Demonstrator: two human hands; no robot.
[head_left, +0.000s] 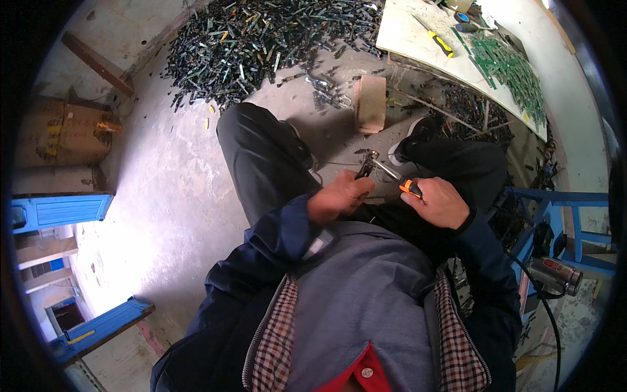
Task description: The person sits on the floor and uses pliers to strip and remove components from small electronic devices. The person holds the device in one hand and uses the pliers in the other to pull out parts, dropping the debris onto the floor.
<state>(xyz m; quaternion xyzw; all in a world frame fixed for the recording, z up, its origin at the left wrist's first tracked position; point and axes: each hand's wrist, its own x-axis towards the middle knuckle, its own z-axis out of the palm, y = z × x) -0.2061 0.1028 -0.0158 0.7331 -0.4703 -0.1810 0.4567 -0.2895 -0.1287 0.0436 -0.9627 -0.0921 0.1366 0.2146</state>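
Observation:
My left hand [342, 195] is closed around a small dark strip-like part [366, 168], whose far end sticks out past my fingers. In my right hand [444, 201] is a screwdriver with an orange and black handle [411, 189]. Its metal shaft [386, 170] slants left and away, and the tip meets or nearly meets the far end of the dark part. Exact contact at the tip is too small to make out. Both hands are held above my lap, between my spread knees.
A large heap of dark strips [261, 46] covers the far floor. A brick-like tan block [371, 104] stands between my feet. At far right, a pale tabletop [418, 26] bears a yellow screwdriver [441, 46] and green strips [503, 62]. A metal heat gun [555, 276] lies at right.

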